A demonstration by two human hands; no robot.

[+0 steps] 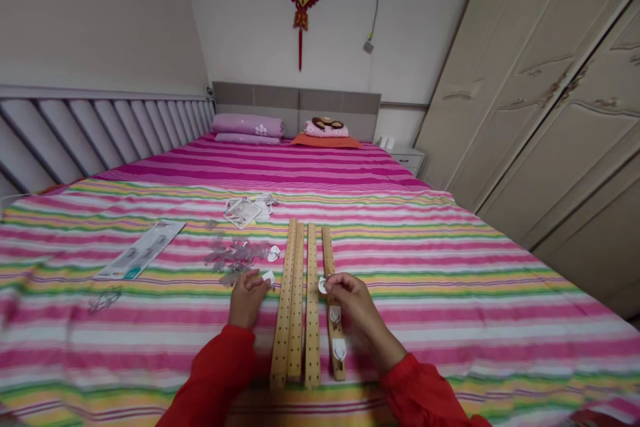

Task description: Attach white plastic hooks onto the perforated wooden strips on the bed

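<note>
Several long wooden strips with rows of holes [298,300] lie side by side on the striped bedspread [450,293]. The rightmost strip [331,293] carries two white adhesive hooks [338,347]. My right hand [356,307] rests on that strip, its fingers pinched round a small white hook [323,285]. My left hand [247,299] lies left of the strips, fingers closed on another small white piece [269,277]. Both sleeves are red.
A pile of clear plastic backings and hooks [235,257] lies left of the strips, with opened packets [247,210] behind and a long card package [143,250] further left. Pillows [247,127] sit at the headboard. A wardrobe [550,113] stands to the right.
</note>
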